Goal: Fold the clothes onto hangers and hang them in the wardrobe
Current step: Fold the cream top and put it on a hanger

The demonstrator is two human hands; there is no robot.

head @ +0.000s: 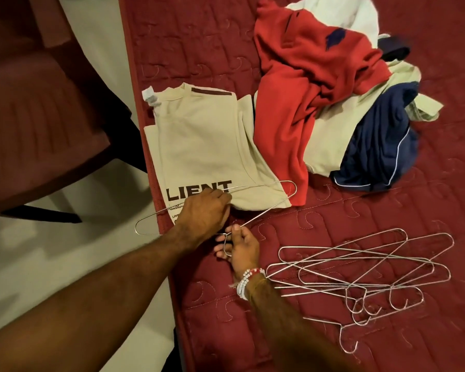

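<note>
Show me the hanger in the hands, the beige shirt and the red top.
hanger [295, 188], head view, on the wire bend at its right end.
beige shirt [199, 140], head view, on the plain cloth above the dark lettering.
red top [293, 89], head view, on the middle of the crumpled cloth.

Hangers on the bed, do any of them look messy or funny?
Yes. The spare wire hangers lie in a crisscrossed tangle on the red bedspread, hooks overlapping. Above them, the red top and navy garment sit crumpled in a heap. Only the beige T-shirt lies folded flat.
</note>
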